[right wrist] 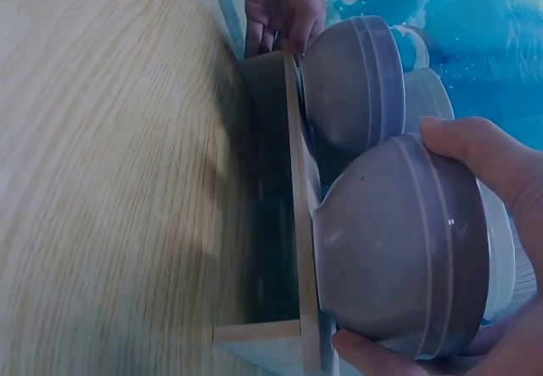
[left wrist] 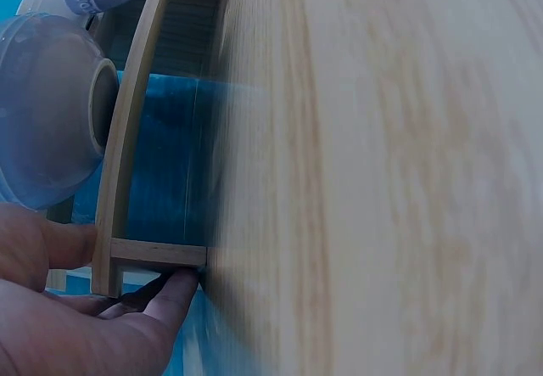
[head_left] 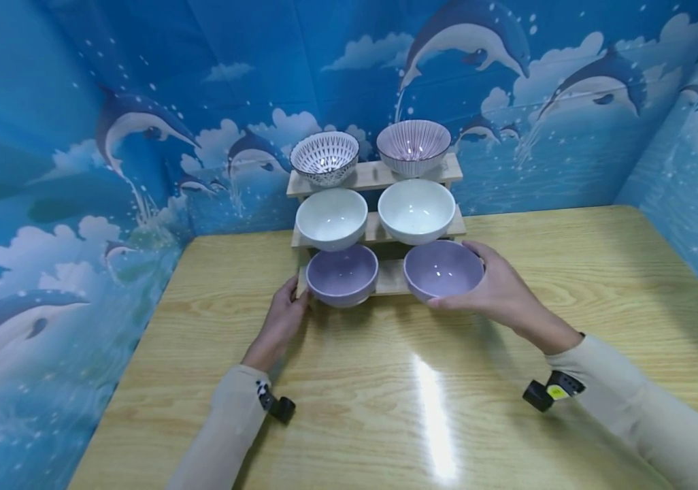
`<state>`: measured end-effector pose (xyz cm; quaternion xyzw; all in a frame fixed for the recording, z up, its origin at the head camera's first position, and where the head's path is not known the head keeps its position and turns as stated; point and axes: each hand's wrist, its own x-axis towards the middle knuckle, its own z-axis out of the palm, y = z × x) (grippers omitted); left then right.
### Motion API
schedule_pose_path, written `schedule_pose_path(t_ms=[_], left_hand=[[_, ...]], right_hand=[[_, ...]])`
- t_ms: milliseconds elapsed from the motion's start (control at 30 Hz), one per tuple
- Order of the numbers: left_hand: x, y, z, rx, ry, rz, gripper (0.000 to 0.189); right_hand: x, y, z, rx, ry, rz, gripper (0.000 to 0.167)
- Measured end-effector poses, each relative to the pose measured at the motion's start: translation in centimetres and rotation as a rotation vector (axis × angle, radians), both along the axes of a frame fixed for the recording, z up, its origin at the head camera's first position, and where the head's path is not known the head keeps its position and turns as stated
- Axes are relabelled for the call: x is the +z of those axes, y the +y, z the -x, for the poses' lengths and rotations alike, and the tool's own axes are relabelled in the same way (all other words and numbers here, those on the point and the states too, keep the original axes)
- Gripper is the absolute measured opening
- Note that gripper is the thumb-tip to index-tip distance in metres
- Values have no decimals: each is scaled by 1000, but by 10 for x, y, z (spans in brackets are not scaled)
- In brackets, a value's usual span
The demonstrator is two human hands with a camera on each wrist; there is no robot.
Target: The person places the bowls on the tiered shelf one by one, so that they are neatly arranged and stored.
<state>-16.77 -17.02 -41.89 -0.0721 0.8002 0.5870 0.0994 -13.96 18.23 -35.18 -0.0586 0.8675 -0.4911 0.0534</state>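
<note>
A three-step wooden display rack point(head_left: 390, 278) carries two bowls per step. My left hand point(head_left: 284, 316) grips the left end of its lowest step; in the left wrist view the thumb lies at the board point(left wrist: 127, 147) and the fingers reach beneath, by the short leg. My right hand point(head_left: 496, 286) holds the right purple bowl point(head_left: 443, 269) by its side, thumb near the front rim and fingers round the far side. In the right wrist view this bowl point(right wrist: 382, 249) has its foot right at the step. The left purple bowl point(head_left: 343, 275) sits beside my left hand.
Two white bowls point(head_left: 332, 218) point(head_left: 416, 211) stand on the middle step. On the top step are a black-patterned bowl point(head_left: 324, 158) and a striped bowl point(head_left: 413, 146). The rack stands on a wood-grain table point(head_left: 349, 408), before a blue dolphin-print cloth point(head_left: 337, 82).
</note>
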Motion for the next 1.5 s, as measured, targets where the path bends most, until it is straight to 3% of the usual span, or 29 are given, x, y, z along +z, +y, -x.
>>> schedule_pose_path(t_ms=[633, 1500], left_hand=[[2, 0, -2, 14, -58, 0, 60], [-2, 0, 0, 8, 23, -58, 56]], right_hand=[[2, -12, 5, 33, 51, 12, 117], [-5, -27, 11, 37, 105, 87, 116]])
